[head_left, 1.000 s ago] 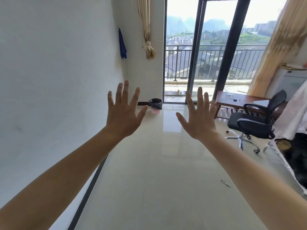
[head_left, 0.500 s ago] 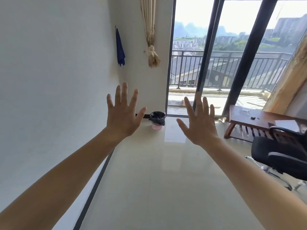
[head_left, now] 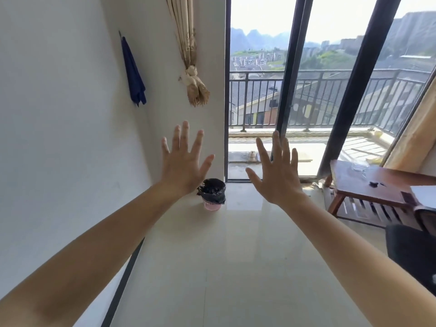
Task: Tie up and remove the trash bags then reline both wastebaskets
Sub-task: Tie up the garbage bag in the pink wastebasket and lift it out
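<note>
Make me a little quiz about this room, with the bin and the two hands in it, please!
1. True or false: the left hand and the right hand hold nothing.
2. Where does the pink wastebasket stand? A: on the wooden table. B: on the floor. C: out on the balcony.
3. Fill the gap: the trash bag lining it is ____.

Key: 1 true; 2 B; 3 black.
</note>
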Available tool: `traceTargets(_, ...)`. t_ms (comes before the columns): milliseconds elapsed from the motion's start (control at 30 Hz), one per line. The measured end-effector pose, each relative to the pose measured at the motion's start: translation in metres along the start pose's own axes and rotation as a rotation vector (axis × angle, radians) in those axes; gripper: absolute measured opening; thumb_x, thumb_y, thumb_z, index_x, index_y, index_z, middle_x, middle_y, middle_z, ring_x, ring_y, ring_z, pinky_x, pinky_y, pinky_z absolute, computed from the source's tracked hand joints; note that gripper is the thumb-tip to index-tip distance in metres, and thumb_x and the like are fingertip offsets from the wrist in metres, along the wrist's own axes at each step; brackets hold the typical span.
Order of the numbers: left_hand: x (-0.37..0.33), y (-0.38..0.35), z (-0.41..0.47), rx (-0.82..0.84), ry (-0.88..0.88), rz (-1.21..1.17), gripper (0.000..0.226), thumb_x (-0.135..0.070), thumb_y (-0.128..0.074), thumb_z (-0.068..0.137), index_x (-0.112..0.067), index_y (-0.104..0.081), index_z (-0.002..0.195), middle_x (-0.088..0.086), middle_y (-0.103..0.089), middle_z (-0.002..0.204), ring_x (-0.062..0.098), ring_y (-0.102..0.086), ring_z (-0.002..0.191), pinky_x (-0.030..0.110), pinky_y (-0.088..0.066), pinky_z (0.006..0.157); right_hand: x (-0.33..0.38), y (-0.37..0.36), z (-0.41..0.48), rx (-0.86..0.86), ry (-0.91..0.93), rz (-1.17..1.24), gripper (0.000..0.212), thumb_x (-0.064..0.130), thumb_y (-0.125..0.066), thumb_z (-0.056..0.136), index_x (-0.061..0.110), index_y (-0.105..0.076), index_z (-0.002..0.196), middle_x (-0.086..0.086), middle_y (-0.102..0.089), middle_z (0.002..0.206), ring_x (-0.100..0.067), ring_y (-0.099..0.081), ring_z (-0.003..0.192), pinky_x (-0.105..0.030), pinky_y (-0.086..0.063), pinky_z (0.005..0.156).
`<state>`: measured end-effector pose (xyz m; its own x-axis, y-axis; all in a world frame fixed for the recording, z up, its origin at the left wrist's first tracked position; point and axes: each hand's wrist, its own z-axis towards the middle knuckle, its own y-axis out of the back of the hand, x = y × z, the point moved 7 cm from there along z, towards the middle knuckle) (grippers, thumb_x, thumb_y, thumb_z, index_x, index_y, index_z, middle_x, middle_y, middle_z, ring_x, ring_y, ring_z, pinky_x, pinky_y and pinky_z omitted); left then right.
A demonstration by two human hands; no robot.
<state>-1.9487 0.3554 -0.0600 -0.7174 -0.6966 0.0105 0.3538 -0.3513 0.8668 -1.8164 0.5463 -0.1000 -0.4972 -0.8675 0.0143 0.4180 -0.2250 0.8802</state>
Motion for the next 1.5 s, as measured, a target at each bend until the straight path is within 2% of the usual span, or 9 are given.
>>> traceTargets(200, 0.059, -0.079, 0.141, -0.021, 0.021, 0.001, 0.075, -0.065, -0.012, 0.096, -0.023, -0.010, 0.158, 0.015, 0.003, 0.166, 0.034, 0.001, 0.153, 0.062, -0.007, 0.119, 0.004, -0.090, 0.171, 0.072, -0.022, 0.060, 0.082, 0.065, -0.028, 0.097, 0.028, 0.012, 0.158, -0.014, 0.024, 0.163, -0.040, 0.012, 0.151, -0.058, 0.000, 0.122)
traceTargets(333, 0.116, -0.153, 0.229, -0.029, 0.038, 0.018, 0.075, -0.065, -0.014, 0.097, -0.021, -0.014, 0.158, 0.018, -0.002, 0.165, 0.036, -0.003, 0.153, 0.063, -0.010, 0.117, 0.029, -0.168, 0.274, 0.065, 0.019, 0.061, 0.083, 0.065, -0.032, 0.096, 0.026, 0.006, 0.159, -0.015, 0.019, 0.164, -0.040, 0.009, 0.152, -0.057, -0.001, 0.120)
traceTargets(500, 0.185, -0.262, 0.346, 0.065, 0.057, -0.012, 0.075, -0.064, -0.012, 0.097, -0.022, -0.004, 0.158, 0.016, 0.008, 0.165, 0.034, 0.005, 0.153, 0.062, -0.006, 0.119, 0.049, -0.276, 0.397, 0.137, -0.018, 0.029, 0.084, 0.066, -0.033, 0.095, 0.028, 0.007, 0.159, -0.015, 0.019, 0.164, -0.041, 0.008, 0.151, -0.059, -0.001, 0.119)
traceTargets(667, 0.220, -0.342, 0.476, 0.138, -0.009, 0.005, 0.076, -0.064, -0.010, 0.097, -0.022, 0.005, 0.158, 0.013, 0.017, 0.164, 0.032, 0.011, 0.152, 0.060, -0.001, 0.120, 0.045, -0.343, 0.508, 0.148, -0.064, 0.005, 0.086, 0.065, -0.037, 0.095, 0.027, 0.006, 0.159, -0.015, 0.020, 0.164, -0.041, 0.007, 0.151, -0.058, -0.001, 0.119)
traceTargets(900, 0.210, -0.476, 0.595, 0.263, -0.052, -0.037, 0.075, -0.065, -0.008, 0.097, -0.024, 0.011, 0.157, 0.011, 0.023, 0.163, 0.030, 0.015, 0.152, 0.058, 0.000, 0.121, -0.008, -0.448, 0.602, 0.228, -0.138, 0.002, 0.084, 0.062, -0.041, 0.095, 0.026, 0.000, 0.159, -0.015, 0.016, 0.165, -0.042, 0.003, 0.151, -0.058, -0.004, 0.119)
traceTargets(1067, 0.204, -0.580, 0.648, 0.406, 0.003, -0.039, 0.075, -0.064, -0.012, 0.098, -0.024, 0.011, 0.157, 0.011, 0.025, 0.163, 0.029, 0.017, 0.152, 0.056, 0.001, 0.121, -0.051, -0.541, 0.665, 0.321, -0.165, 0.025, 0.086, 0.063, -0.040, 0.095, 0.027, 0.006, 0.158, -0.014, 0.020, 0.164, -0.040, 0.005, 0.151, -0.059, -0.005, 0.120)
traceTargets(1200, 0.205, -0.649, 0.697, 0.490, 0.033, -0.058, 0.074, -0.063, -0.014, 0.098, -0.024, 0.008, 0.158, 0.010, 0.022, 0.164, 0.027, 0.015, 0.152, 0.054, -0.001, 0.122, -0.077, -0.618, 0.715, 0.431, -0.149, 0.019, 0.084, 0.064, -0.032, 0.096, 0.026, 0.010, 0.158, -0.015, 0.020, 0.164, -0.040, 0.007, 0.151, -0.059, -0.005, 0.121)
traceTargets(1333, 0.217, -0.709, 0.721, 0.574, 0.141, -0.151, 0.073, -0.060, -0.018, 0.100, -0.023, 0.004, 0.158, 0.011, 0.015, 0.165, 0.029, 0.008, 0.153, 0.052, -0.005, 0.122, -0.086, -0.686, 0.739, 0.541, -0.229, 0.028, 0.083, 0.065, -0.028, 0.096, 0.023, 0.006, 0.158, -0.017, 0.011, 0.165, -0.042, -0.002, 0.151, -0.057, -0.011, 0.120)
traceTargets(1500, 0.238, -0.799, 0.716, 0.698, 0.083, -0.129, 0.073, -0.060, -0.018, 0.099, -0.023, 0.002, 0.159, 0.012, 0.011, 0.166, 0.030, 0.004, 0.153, 0.052, -0.008, 0.122, -0.072, -0.764, 0.735, 0.640, -0.248, 0.007, 0.080, 0.063, -0.028, 0.097, 0.023, 0.004, 0.159, -0.018, 0.008, 0.165, -0.042, -0.003, 0.151, -0.057, -0.011, 0.120)
